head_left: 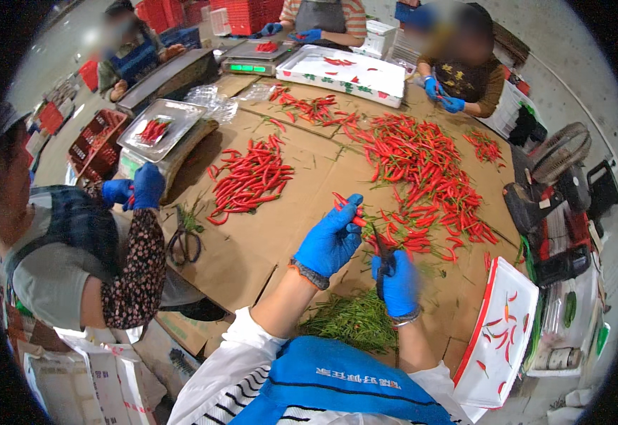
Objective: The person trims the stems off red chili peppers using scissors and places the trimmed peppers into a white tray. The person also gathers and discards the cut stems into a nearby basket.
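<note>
My left hand (329, 244), in a blue glove, is closed around a few red chilli peppers (357, 221) whose tips stick out past the fingers. To its right, my gloved right hand (400, 285) grips dark scissors (380, 246), with the blades pointing up beside the held chillies. The right hand is slightly blurred. Just beyond both hands spreads a large heap of red chillies (422, 159) with green stems. Below them, close to my body, lies a pile of cut green stems (351, 322). Brown cardboard (309, 184) covers the table.
A smaller chilli pile (252, 177) and another pair of scissors (184, 244) lie to the left. A white tray (479, 379) with some chillies stands at my right, near a fan (560, 152). Scales (164, 127) and a white box (344, 76) sit farther off; co-workers surround the table.
</note>
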